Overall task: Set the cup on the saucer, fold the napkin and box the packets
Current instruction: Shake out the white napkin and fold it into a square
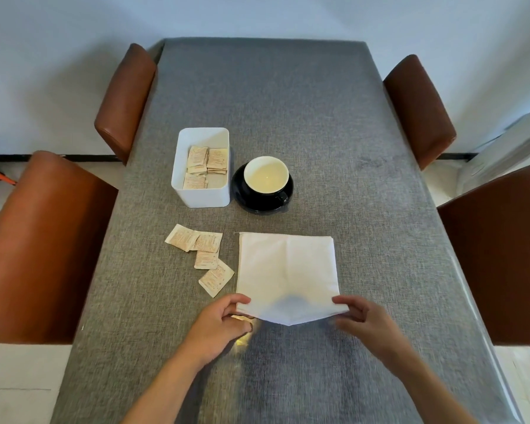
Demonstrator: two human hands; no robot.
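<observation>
From my head camera, my left hand (224,319) and right hand (361,319) each pinched a near corner of the white napkin (288,267), thumbs on top, fingers closed on the cloth. It lay near the middle of the grey table (288,102), its near edge lifted and sagging between my hands. I judged it soft, light and limp, so the corners were the place to hold. Four sugar packets (201,249) lay loose just left of it; more sat in the white box (201,197) farther off. The cup (266,175) stood on the black saucer (242,197), right of the box.
</observation>
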